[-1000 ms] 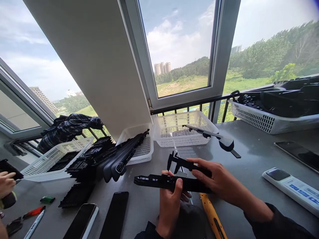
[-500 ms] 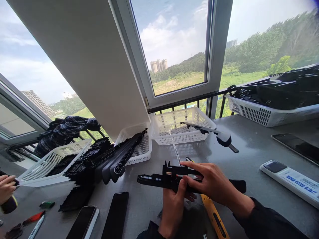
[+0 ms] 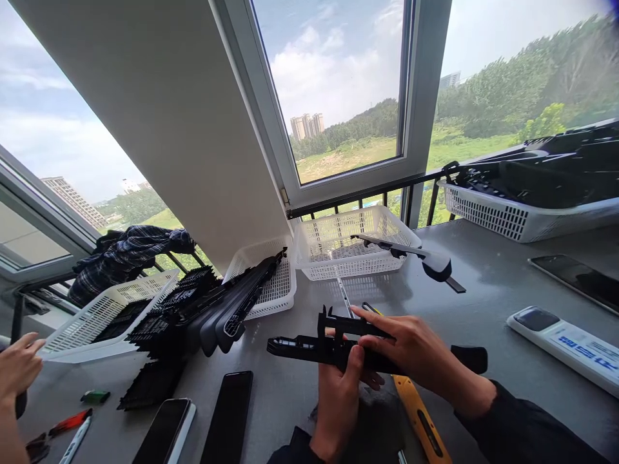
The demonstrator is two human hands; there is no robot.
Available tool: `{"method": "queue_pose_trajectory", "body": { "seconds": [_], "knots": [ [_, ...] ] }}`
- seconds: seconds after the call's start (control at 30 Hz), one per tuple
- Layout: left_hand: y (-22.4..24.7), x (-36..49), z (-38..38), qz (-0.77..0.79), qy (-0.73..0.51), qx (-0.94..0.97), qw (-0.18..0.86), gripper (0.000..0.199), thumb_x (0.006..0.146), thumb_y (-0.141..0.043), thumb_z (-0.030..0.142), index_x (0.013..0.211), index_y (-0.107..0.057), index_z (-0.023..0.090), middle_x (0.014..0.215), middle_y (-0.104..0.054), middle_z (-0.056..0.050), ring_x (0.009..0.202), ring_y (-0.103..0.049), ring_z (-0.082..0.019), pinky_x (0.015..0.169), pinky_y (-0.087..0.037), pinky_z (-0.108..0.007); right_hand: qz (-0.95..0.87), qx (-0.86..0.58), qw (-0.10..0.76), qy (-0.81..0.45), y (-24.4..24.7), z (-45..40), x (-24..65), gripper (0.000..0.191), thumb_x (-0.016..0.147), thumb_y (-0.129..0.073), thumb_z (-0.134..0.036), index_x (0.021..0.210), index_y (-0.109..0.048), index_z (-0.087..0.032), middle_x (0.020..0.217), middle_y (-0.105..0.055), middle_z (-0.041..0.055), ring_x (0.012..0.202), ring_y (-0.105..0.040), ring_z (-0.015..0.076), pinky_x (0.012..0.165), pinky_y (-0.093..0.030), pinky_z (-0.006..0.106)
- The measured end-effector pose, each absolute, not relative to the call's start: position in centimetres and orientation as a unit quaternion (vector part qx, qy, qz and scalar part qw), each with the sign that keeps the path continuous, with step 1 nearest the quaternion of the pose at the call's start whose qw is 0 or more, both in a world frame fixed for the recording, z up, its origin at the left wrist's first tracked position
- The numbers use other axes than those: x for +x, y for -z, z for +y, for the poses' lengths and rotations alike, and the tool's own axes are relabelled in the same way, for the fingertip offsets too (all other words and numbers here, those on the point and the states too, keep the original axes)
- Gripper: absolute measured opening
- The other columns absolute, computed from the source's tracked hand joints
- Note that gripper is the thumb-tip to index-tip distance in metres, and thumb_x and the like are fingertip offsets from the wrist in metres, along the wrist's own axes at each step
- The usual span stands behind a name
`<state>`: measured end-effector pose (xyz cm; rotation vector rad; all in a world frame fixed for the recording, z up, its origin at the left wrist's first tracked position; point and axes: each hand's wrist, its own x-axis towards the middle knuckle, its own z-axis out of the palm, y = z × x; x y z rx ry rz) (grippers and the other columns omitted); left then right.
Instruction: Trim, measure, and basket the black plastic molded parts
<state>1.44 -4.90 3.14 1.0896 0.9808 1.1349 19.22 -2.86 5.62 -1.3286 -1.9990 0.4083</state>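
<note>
A long black plastic part [image 3: 294, 348] lies crosswise between my hands, its narrow end pointing left. My left hand [image 3: 339, 393] holds it from below, with the thumb up against it. A black caliper [image 3: 323, 323], jaws upward, rests against the part. My right hand [image 3: 403, 341] has its fingers closed on the caliper from the right. The far end of the black part [image 3: 471, 359] shows beyond my right wrist. Where the caliper's lower jaws meet the part is too dark to tell.
Around are a white basket [image 3: 322, 269], a basket of black parts [image 3: 532, 222], stacked black parts [image 3: 207, 335], phones [image 3: 227, 419], a yellow tool [image 3: 418, 412], a labelled white device [image 3: 575, 348] and a pen [image 3: 76, 440]. Another person's hand [image 3: 22, 367] is at the left edge.
The other person's hand has moved further into view and its fingers have spread. My hands keep nearly the same hold; the view has shifted slightly.
</note>
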Motion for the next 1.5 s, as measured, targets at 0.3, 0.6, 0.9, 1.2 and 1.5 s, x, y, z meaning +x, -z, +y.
{"method": "queue_pose_trajectory", "body": {
  "seconds": [0.3, 0.6, 0.9, 1.2, 1.5],
  "knots": [
    [-2.8, 1.6, -4.8, 0.435, -0.492, 0.459, 0.598, 0.058, 0.082, -0.075, 0.071, 0.103, -0.049, 0.023, 0.064, -0.069, 0.002, 0.046, -0.067, -0.019, 0.049, -0.055, -0.03, -0.762, -0.516, 0.356, -0.163, -6.0, -2.9, 19.2, 0.047, 0.103, -0.06, -0.049, 0.145, -0.067, -0.028, 0.081, -0.082, 0.0039, 0.061, -0.072, 0.0183, 0.057, -0.054, 0.026],
    [-4.2, 0.4, -4.1, 0.46, -0.532, 0.444, 0.555, 0.052, 0.086, -0.074, 0.063, 0.107, -0.047, 0.024, 0.058, -0.062, 0.008, 0.042, -0.061, -0.017, 0.046, -0.051, -0.028, -0.739, -0.542, 0.372, -0.146, -6.6, -3.0, 20.1, 0.049, 0.103, -0.056, -0.048, 0.143, -0.068, -0.023, 0.096, -0.085, 0.0077, 0.071, -0.077, 0.0207, 0.065, -0.057, 0.028],
    [-5.1, -2.0, -2.3, 0.476, -0.648, 0.375, 0.461, 0.038, 0.089, -0.07, 0.057, 0.1, -0.055, 0.023, 0.058, -0.047, 0.01, 0.042, -0.049, -0.01, 0.042, -0.041, -0.022, -0.735, -0.562, 0.35, -0.143, -7.1, -2.8, 22.3, 0.041, 0.096, -0.063, -0.041, 0.132, -0.077, -0.025, 0.101, -0.085, 0.0072, 0.078, -0.079, 0.0222, 0.066, -0.058, 0.028],
    [-5.5, -2.2, -1.9, 0.488, -0.683, 0.329, 0.433, 0.035, 0.088, -0.071, 0.052, 0.096, -0.056, 0.022, 0.057, -0.044, 0.011, 0.04, -0.046, -0.009, 0.038, -0.037, -0.02, -0.759, -0.54, 0.343, -0.123, -6.8, -2.8, 22.4, 0.041, 0.099, -0.064, -0.042, 0.135, -0.074, -0.027, 0.108, -0.081, 0.0069, 0.087, -0.077, 0.0214, 0.073, -0.06, 0.03],
    [-5.4, -2.2, -2.0, 0.503, -0.67, 0.332, 0.433, 0.038, 0.088, -0.072, 0.056, 0.095, -0.057, 0.022, 0.056, -0.044, 0.011, 0.039, -0.046, -0.009, 0.038, -0.038, -0.021, -0.761, -0.534, 0.351, -0.114, -6.9, -2.8, 21.8, 0.038, 0.098, -0.063, -0.039, 0.131, -0.075, -0.025, 0.107, -0.079, 0.008, 0.087, -0.075, 0.0219, 0.072, -0.06, 0.032]
  ]
}}
